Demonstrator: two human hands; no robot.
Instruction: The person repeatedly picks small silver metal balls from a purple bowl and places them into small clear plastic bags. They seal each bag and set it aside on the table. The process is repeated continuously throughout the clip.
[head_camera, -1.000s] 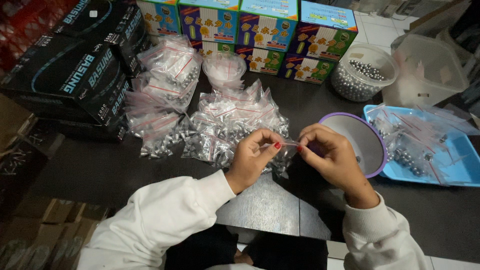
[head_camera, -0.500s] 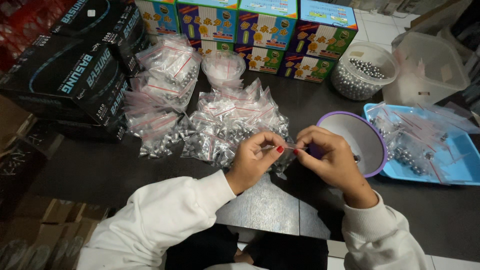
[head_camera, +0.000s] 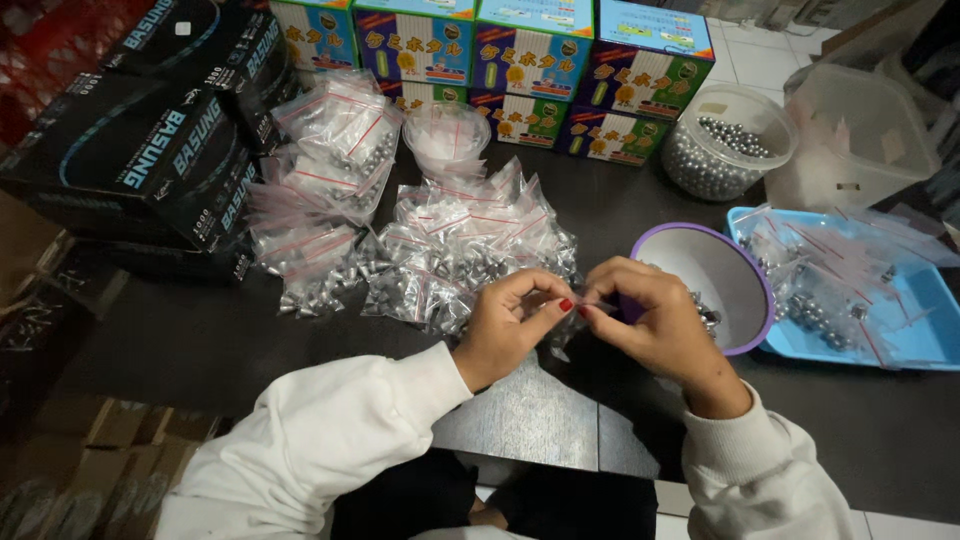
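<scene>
Head view: both hands' fingers (head_camera: 545, 318) pinched together on a small clear bag (head_camera: 590, 305) (bag barely visible).

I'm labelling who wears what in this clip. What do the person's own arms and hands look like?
Both arms are in long white sweatshirt sleeves with ribbed cuffs at the wrists. The left hand and right hand are bare, with no gloves. Red polish shows on a left-hand nail. No rings or watch are visible.

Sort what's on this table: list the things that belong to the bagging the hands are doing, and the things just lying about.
In use:
left hand
right hand
small clear bag pinched between them
purple-rimmed bowl
pile of filled bags
blue tray
tub of steel balls

Lying about:
black boxes
colourful cartons
empty clear container
</scene>
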